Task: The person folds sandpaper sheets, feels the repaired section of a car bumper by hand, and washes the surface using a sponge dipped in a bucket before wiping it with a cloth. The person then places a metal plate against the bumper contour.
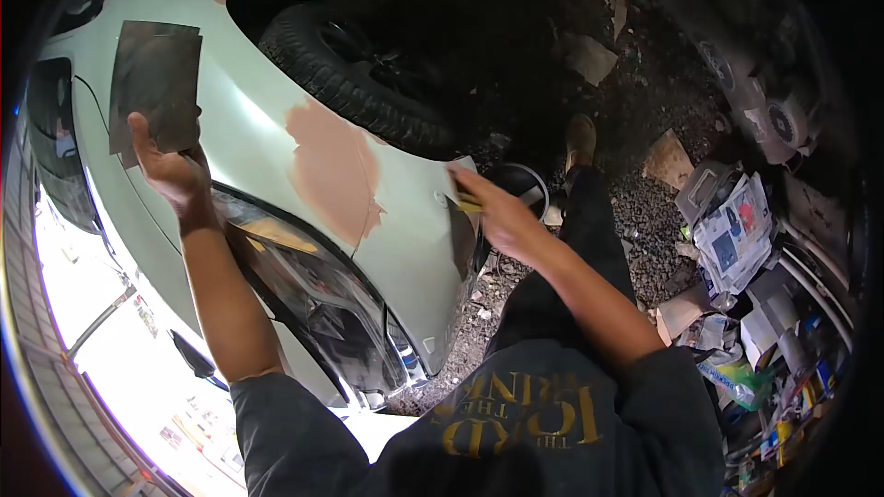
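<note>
My left hand (170, 170) grips a few dark grey sheets of sandpaper (155, 83), thumb on the near side, held up above the pale car's body. My right hand (506, 221) is closed around a small yellow-edged thing (469, 203) at the rear corner of the car; its kind is mostly hidden by the fingers. The car (244, 120) is pale green-white. A pinkish-brown patch of filler (331, 170) covers part of the panel between the wheel and the window. Near the right hand the corner has a dark area (462, 235).
A black tyre (350, 83) sits in the wheel arch. Gravel ground (658, 212) lies to the right, with a cardboard piece (668, 161). Newspapers (734, 235) and piled clutter (773, 377) stand at the right edge. My shoe (580, 140) is on the ground beyond the right hand.
</note>
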`<state>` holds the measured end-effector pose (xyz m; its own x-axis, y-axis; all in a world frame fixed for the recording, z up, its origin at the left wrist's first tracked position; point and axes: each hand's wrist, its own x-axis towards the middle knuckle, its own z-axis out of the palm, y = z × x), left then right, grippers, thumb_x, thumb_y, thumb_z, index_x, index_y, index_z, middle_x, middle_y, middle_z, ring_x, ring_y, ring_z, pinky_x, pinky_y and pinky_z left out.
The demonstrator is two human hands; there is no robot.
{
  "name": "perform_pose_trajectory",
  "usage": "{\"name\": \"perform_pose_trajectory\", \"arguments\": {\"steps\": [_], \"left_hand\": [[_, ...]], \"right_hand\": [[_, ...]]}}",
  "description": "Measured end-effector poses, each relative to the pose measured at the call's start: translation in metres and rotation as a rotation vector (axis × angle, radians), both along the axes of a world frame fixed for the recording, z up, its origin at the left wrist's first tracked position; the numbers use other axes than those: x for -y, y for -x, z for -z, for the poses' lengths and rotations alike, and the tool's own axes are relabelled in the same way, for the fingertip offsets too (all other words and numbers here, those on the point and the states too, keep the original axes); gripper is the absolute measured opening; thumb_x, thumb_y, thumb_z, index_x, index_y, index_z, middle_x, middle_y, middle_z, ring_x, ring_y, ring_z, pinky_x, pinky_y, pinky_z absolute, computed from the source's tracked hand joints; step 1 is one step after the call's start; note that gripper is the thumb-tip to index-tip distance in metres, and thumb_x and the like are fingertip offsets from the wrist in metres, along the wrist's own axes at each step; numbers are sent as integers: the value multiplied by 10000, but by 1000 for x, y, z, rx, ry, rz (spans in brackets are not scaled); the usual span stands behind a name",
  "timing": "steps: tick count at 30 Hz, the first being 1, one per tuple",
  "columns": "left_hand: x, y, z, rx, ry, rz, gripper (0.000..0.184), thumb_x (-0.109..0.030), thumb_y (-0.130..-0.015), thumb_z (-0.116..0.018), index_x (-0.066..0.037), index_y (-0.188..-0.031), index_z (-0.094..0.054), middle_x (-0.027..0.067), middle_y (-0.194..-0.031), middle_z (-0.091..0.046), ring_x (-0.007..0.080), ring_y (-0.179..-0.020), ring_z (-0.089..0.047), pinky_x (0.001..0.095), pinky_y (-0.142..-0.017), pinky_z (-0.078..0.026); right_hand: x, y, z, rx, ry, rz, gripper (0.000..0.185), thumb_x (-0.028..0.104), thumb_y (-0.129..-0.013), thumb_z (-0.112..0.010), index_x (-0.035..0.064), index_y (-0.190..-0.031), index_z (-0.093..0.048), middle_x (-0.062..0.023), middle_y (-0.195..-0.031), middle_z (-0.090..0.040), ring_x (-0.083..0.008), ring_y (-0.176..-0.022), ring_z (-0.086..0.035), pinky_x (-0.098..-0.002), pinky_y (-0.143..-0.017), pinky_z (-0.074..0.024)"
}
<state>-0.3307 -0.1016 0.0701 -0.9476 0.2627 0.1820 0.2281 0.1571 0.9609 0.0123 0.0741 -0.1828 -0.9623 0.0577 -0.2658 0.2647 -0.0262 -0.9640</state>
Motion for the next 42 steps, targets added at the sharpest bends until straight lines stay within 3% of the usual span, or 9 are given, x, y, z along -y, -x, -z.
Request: {"name": "perform_pose_trajectory", "arguments": {"steps": [1, 5, 7, 9, 13, 17, 23, 27, 42], "left_hand": [[0, 0, -2, 16, -20, 3, 507, -431, -1058, -413, 17, -1065, -650, 132, -896, -703, 223, -767, -681, 301, -687, -535], [22, 17, -1, 45, -8, 75, 517, -440, -1057, -415, 19, -1050, -652, 135, -887, -705, 225, -765, -689, 296, -689, -549], [22, 17, -3, 84, -37, 103, 517, -443, -1057, -417, 19, -1046, -650, 137, -888, -704, 226, -765, -690, 298, -692, -555], [17, 15, -5, 84, -47, 94, 514, -443, -1057, -420, 18, -1045, -649, 137, -892, -703, 226, -767, -691, 301, -695, -560], [3, 4, -6, 87, -77, 41, 501, -438, -1054, -432, 16, -1054, -644, 133, -906, -701, 222, -778, -691, 301, -698, -566], [8, 5, -3, 103, -80, 67, 491, -434, -1049, -443, 17, -1082, -636, 127, -923, -699, 222, -793, -691, 295, -698, -566], [-12, -7, -5, 106, -106, -42, 489, -430, -1044, -456, 22, -1152, -610, 132, -968, -693, 227, -811, -688, 303, -686, -561], [-1, -5, -5, 149, -106, 29, 483, -423, -1042, -463, 21, -1188, -586, 130, -990, -686, 222, -821, -686, 301, -683, -563], [-9, -5, -3, 112, -56, -11, 490, -430, -1044, -451, 13, -1214, -574, 122, -1004, -681, 215, -817, -681, 287, -679, -557]], "right_hand": [[17, 12, 3, 20, 64, -18, 569, -98, -897, -334, -12, -1450, -436, -230, -1556, -361, -330, -1456, -345, -368, -1222, -249], [37, 38, -22, 17, 151, -134, 612, -58, -892, -362, -53, -1503, -319, -251, -1593, -267, -330, -1499, -242, -345, -1245, -169], [36, 28, -37, 115, 362, -237, 644, 108, -969, -436, -95, -1529, -190, -277, -1620, -144, -332, -1531, -116, -357, -1251, -107], [51, 9, -46, 70, 181, -266, 688, 220, -1010, -457, -106, -1533, -151, -286, -1624, -107, -341, -1537, -70, -376, -1252, -84], [57, 16, -60, 185, 138, -244, 753, 425, -1056, -352, -128, -1523, -145, -308, -1615, -100, -369, -1532, -65, -426, -1248, -86], [60, 88, -27, 213, 195, -131, 731, 425, -1061, -323, -147, -1500, -201, -334, -1593, -157, -388, -1523, -102, -409, -1248, -98], [66, 21, -78, 204, 165, -164, 723, 403, -1062, -329, -163, -1492, -198, -360, -1581, -150, -437, -1506, -119, -424, -1245, -112], [56, 82, -52, 178, 190, -101, 708, 392, -1063, -316, -168, -1484, -213, -384, -1556, -191, -476, -1486, -152, -451, -1238, -132], [66, 46, -56, 139, 146, -151, 763, 436, -1059, -312, -187, -1482, -186, -363, -1587, -108, -411, -1521, -74, -420, -1248, -87]]}}
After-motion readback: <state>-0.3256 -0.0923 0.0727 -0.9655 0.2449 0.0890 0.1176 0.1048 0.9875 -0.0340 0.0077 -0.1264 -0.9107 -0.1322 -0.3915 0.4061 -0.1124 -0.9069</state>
